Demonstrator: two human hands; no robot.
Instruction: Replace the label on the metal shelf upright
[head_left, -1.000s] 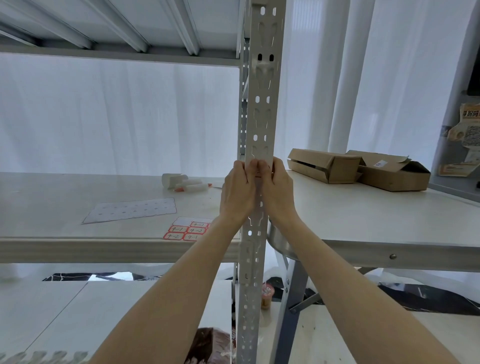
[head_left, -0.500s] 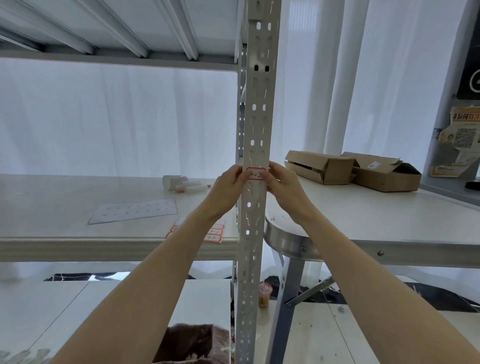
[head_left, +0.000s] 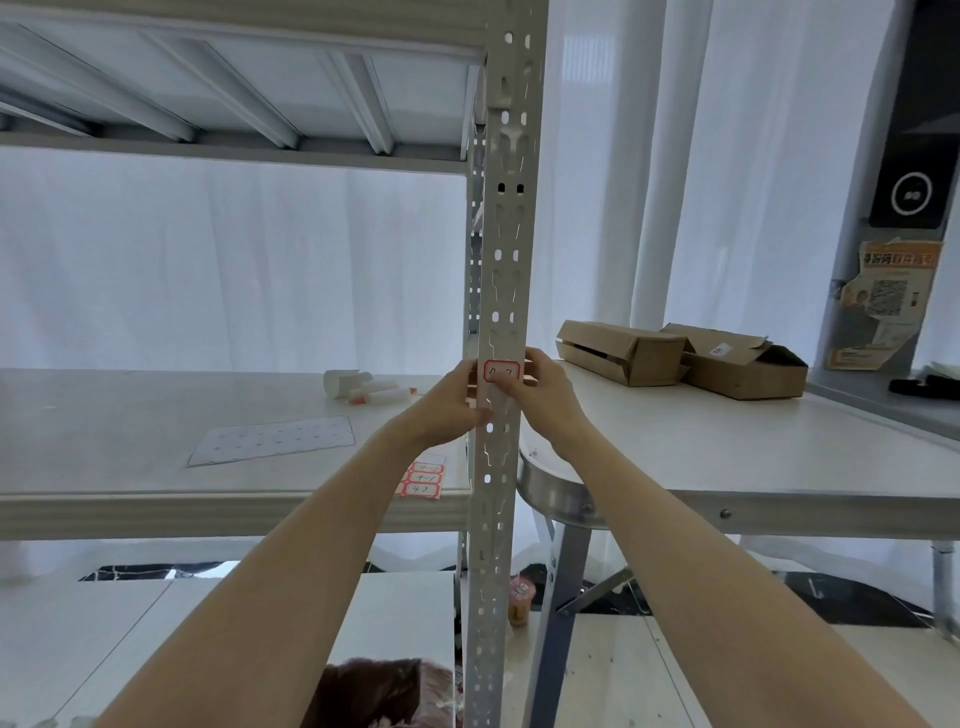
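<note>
Curtains (head_left: 234, 270) behind, red-bordered label (head_left: 502, 371) (handwritten) fronts upright (head_left: 506, 260).

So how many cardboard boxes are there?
2. Both lie on the white table, right of the metal post: one box, and another box beside it, farther right, flap up. More could be hidden behind them.

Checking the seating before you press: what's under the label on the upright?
The label lies on the front face of the upright, between the left hand and right hand. Any slot or old label beneath is covered, so cannot be seen.
</note>
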